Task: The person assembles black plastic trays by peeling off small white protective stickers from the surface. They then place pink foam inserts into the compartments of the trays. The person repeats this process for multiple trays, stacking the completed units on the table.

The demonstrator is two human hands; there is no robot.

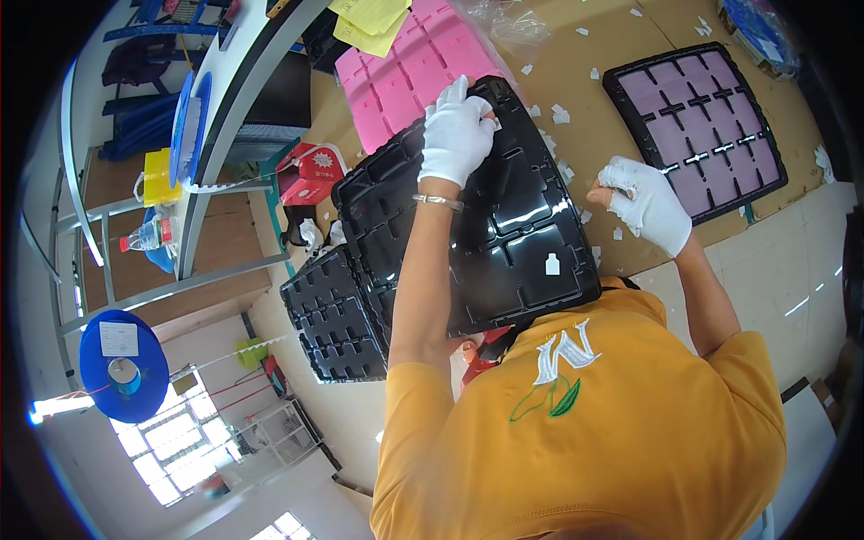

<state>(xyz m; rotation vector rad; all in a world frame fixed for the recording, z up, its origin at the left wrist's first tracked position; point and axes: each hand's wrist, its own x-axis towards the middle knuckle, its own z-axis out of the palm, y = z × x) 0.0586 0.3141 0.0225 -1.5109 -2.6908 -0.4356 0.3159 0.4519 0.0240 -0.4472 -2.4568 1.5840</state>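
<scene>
A large black plastic tray [522, 207] with molded compartments lies tilted in front of me. My left hand [457, 135], in a white glove with a bare thumb tip, is closed at the tray's far edge, fingers over the rim. To the right of the tray, my right hand [643, 205] hovers above the brown table, also gloved. Its fingers are curled toward the thumb in a pinch; whatever is between them cannot be made out. One small white tag-shaped piece [552, 265] rests in the near right part of the tray.
Pink molded trays [418, 67] with yellow paper [371, 22] on top stand at the far side. A black-framed tray with a lilac base [706, 130] lies far right. White scraps [561, 114] dot the table [576, 81]. More black trays [333, 319] sit left, near a red box [310, 173].
</scene>
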